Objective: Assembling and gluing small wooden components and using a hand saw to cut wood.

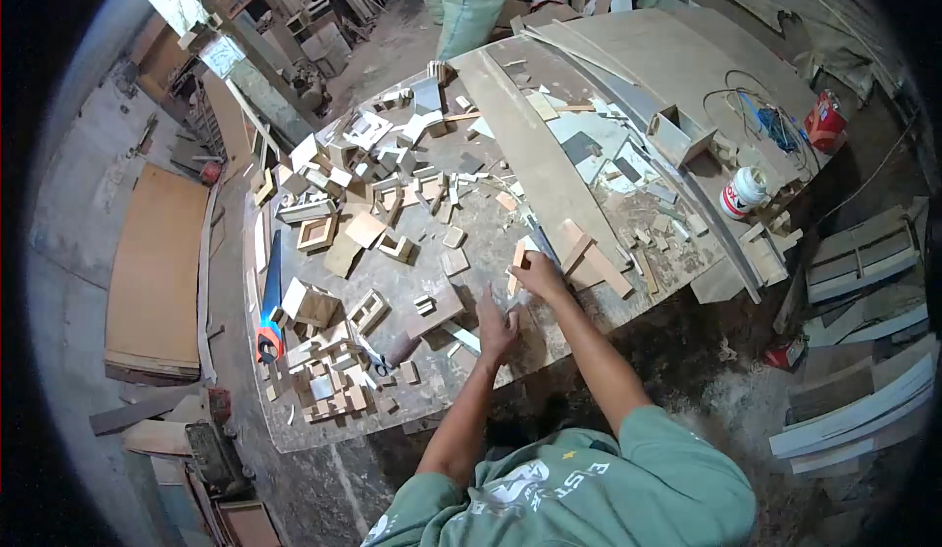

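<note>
My right hand (538, 277) is closed on a small light wooden strip (516, 264) above the near part of the cluttered worktable (392, 277). Just left of it, my left hand (498, 331) has its fingers stretched out and apart, with nothing seen in them. A flat wooden board (437, 313) lies to the left of that hand, with a few little wood pieces (424, 305) on it. Beyond my right hand, crossed wooden strips (599, 262) rest at the end of a long plank (535, 135).
Small wooden frames and offcuts (316, 233) crowd the table's left side. A handsaw (272, 297) lies at the left edge, and scissors (377, 361) near the front. At right stand a white bottle (744, 194), a red can (826, 122) and an open wooden box (679, 135).
</note>
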A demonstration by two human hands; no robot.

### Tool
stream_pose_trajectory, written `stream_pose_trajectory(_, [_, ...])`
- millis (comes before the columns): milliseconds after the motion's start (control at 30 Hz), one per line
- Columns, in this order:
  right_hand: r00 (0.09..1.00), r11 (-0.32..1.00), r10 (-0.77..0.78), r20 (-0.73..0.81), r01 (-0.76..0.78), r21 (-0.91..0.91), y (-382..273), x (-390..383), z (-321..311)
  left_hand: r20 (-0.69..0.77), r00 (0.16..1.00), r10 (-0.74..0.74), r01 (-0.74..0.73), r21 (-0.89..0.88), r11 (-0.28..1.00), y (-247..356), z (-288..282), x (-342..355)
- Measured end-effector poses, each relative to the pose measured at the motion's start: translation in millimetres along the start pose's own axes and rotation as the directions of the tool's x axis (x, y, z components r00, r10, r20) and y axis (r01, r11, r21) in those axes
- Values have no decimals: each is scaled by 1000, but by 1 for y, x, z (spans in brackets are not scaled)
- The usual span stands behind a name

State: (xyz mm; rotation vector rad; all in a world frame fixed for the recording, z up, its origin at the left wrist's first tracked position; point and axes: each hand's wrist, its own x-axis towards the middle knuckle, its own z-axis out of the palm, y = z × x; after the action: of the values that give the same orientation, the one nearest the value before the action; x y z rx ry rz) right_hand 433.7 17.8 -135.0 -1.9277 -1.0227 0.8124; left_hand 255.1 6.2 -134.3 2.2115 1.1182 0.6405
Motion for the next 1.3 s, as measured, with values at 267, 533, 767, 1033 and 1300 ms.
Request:
stream_pose_trajectory(267, [845, 848, -502, -185, 523, 86, -116, -154, -53, -380, 917, 125, -223, -225, 949, 44, -49, -29])
stream_pose_trajectory(533, [731, 736, -674, -101, 677, -9, -172, -203, -89, -498, 844, 198, -403, -346, 847, 63, -82, -25])
stream_pose_trajectory(767, [556, 561, -828, -76, 820, -108, -198, -225, -106, -441, 875, 200, -409, -453, 792, 68, -110, -35])
stream_pose_trajectory(1033, [589, 588, -807, -40, 797, -137, -207, -246, -95, -546, 809, 216, -485, -414, 770, 68, -122, -44])
stream_pose_trajectory(1300, [579, 609, -786, -219, 785, -111, -212, -263, -91, -542, 773, 329, -460, -122, 879, 85, -149, -55])
